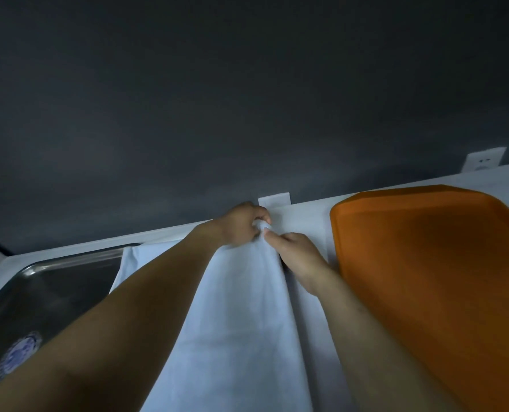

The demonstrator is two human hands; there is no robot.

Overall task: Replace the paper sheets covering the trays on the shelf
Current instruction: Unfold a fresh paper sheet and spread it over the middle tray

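Observation:
A white paper sheet (241,316) lies down the middle of the white shelf (304,215), between two trays. Its far right corner is lifted and crumpled. My left hand (241,223) pinches that corner from the left. My right hand (295,252) pinches the same corner from the right, fingertips meeting the left hand's. To the left sits a shiny metal tray (48,292) with a blue round label, bare of paper. At the right lies an orange plastic tray (431,263), also bare. What the sheet covers is hidden by it and my arms.
A dark grey wall (247,99) rises right behind the shelf's back edge. A white wall socket (483,163) is at the far right, and a small white bracket (274,200) sits on the wall just beyond my hands.

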